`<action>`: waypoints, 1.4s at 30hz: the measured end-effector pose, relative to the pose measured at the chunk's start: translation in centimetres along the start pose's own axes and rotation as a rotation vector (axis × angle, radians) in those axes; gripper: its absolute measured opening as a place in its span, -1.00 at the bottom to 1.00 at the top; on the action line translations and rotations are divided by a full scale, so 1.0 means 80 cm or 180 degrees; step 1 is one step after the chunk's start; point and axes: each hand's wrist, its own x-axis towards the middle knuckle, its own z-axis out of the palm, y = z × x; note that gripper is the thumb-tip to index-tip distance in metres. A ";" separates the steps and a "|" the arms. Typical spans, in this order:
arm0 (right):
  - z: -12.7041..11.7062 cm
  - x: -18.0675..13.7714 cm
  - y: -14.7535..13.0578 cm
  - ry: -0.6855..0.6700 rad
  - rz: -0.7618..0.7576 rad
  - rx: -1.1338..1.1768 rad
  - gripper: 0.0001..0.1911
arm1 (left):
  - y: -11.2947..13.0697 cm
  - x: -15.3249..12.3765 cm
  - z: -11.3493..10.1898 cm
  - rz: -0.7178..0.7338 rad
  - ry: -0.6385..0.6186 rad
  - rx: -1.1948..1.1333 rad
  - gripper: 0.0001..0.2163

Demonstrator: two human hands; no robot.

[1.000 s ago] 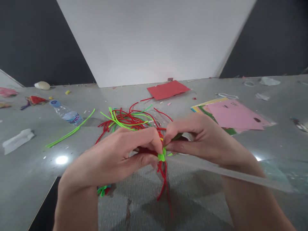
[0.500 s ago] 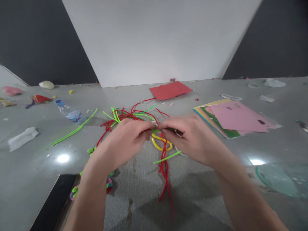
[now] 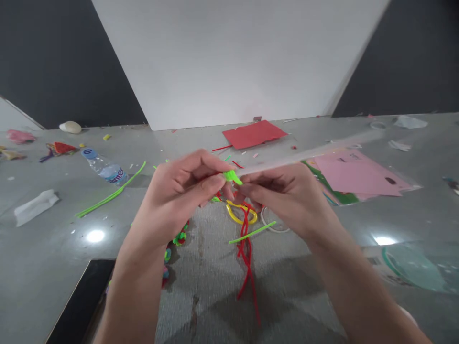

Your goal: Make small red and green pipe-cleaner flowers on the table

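My left hand (image 3: 182, 196) pinches a tightly coiled bright green pipe cleaner (image 3: 232, 177) between thumb and forefinger. The fingers of my right hand (image 3: 283, 196) are closed on the coil's other end, close to the left fingertips. A pale, blurred thin streak runs from the hands towards the upper right; I cannot make out what it is. Below the hands lie twisted red pipe cleaners (image 3: 247, 258), a short green pipe cleaner (image 3: 253, 232) across them, and scissors with yellow handles (image 3: 241, 220). More red and green pieces are mostly hidden behind my fingers.
At left are a water bottle (image 3: 103, 167), long green pipe cleaners (image 3: 113, 193) and a black phone-like slab (image 3: 81, 306). A red sheet (image 3: 254, 134) lies at the back, coloured papers (image 3: 358, 174) at right, and a clear plastic cup (image 3: 412, 270) nearer me.
Both hands have risen slightly, and the left has turned so the green coil shows between the fingertips. A pale streak now crosses the papers at right. The short green piece has shifted slightly right.
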 end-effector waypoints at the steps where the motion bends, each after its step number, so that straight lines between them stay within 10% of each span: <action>1: -0.004 0.000 -0.001 -0.0095 0.0067 0.0146 -0.91 | 0.002 -0.002 -0.003 -0.0046 -0.0156 -0.0048 -0.92; 12: -0.030 -0.004 -0.007 -0.1641 -0.0113 -0.1172 -0.81 | 0.014 -0.003 -0.020 -0.0094 -0.2185 0.1256 -0.84; 27: 0.002 -0.009 -0.008 -0.0042 -0.0437 -0.2548 -0.80 | -0.004 0.007 -0.003 0.0066 -0.0616 0.2176 -0.72; 42: 0.017 -0.018 -0.011 0.1127 -0.1162 -0.1536 -0.89 | -0.004 0.006 0.021 0.0419 0.0241 -0.0699 -0.83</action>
